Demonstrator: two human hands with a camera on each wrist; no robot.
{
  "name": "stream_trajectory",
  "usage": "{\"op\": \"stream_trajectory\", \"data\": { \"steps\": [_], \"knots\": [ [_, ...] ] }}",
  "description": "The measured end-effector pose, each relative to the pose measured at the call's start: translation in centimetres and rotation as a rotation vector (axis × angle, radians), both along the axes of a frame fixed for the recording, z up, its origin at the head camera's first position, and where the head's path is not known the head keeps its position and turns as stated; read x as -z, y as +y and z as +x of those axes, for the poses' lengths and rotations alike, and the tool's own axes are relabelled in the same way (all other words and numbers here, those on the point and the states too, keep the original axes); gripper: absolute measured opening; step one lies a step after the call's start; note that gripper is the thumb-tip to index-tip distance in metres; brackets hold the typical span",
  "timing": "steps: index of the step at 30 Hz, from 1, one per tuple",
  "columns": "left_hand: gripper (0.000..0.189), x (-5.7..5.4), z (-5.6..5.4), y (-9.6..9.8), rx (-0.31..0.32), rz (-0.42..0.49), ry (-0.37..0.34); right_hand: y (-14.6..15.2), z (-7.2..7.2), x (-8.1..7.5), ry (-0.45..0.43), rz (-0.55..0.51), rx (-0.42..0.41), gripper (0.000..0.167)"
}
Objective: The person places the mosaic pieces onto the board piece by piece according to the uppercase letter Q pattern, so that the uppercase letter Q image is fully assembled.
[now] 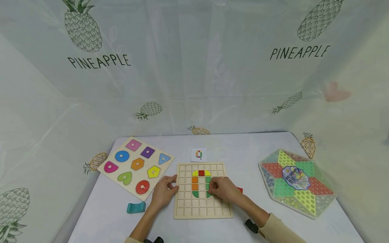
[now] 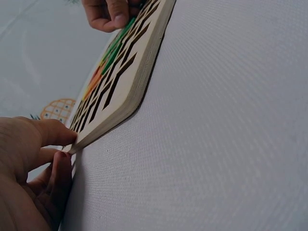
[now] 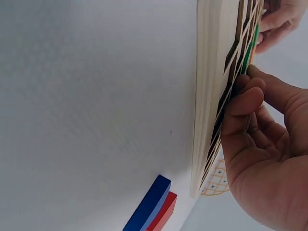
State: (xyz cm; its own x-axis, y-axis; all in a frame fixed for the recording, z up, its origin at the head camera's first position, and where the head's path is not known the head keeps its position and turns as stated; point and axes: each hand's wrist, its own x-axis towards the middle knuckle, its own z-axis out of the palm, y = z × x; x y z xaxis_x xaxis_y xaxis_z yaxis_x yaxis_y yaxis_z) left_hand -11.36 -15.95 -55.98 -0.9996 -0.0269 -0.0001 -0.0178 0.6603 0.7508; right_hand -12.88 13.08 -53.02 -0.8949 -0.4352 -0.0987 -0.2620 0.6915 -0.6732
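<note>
A wooden grid board [image 1: 203, 212] lies at the table's middle. Red [image 1: 201, 173], yellow, orange and green pieces form a ring in its cells. My left hand [image 1: 163, 191] grips the board's left edge between thumb and fingers, also seen in the left wrist view. Over the board's right half, my right hand [image 1: 224, 189] has its fingers curled, and the fingertips pinch at a green piece [image 1: 208, 195] at the ring's lower right. Those fingers partly hide it. Behind the board is a small card [image 1: 199, 155] printed with a similar coloured ring.
A shape puzzle board [image 1: 132, 175] with knobbed pieces lies left, a teal curved block [image 1: 136, 207] in front of it. A hexagonal Chinese checkers box [image 1: 297, 184] sits right. Beside the grid board are a blue block [image 3: 148, 204] and a red block [image 3: 163, 211].
</note>
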Motion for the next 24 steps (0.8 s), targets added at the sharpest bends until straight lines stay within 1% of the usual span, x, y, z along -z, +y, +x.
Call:
{"op": "stream_trajectory", "data": {
  "steps": [7,9,14,17,20,24],
  "knots": [
    [0.052,0.1,0.0,0.1,-0.002,-0.009,0.003,1.3,-0.2,-0.4,-0.048,-0.055,0.014,0.012],
    [0.052,0.1,-0.1,0.1,-0.003,-0.015,0.002,1.9,-0.3,-0.5,-0.043,-0.058,0.017,0.01],
    [0.051,0.2,-0.1,0.0,0.002,-0.014,0.003,3.7,-0.8,-1.1,0.002,-0.047,0.011,0.006],
    [0.051,0.2,-0.1,0.0,0.003,-0.01,0.003,5.1,-1.1,-1.5,-0.011,-0.048,0.0,0.004],
    [0.052,0.1,-0.1,0.0,0.001,-0.007,-0.001,6.5,-1.3,-2.0,-0.031,-0.04,-0.012,0.007],
    [0.052,0.1,-0.1,0.0,-0.003,-0.008,-0.007,8.3,-1.3,-2.6,-0.053,-0.014,-0.035,0.019]
  ]
}}
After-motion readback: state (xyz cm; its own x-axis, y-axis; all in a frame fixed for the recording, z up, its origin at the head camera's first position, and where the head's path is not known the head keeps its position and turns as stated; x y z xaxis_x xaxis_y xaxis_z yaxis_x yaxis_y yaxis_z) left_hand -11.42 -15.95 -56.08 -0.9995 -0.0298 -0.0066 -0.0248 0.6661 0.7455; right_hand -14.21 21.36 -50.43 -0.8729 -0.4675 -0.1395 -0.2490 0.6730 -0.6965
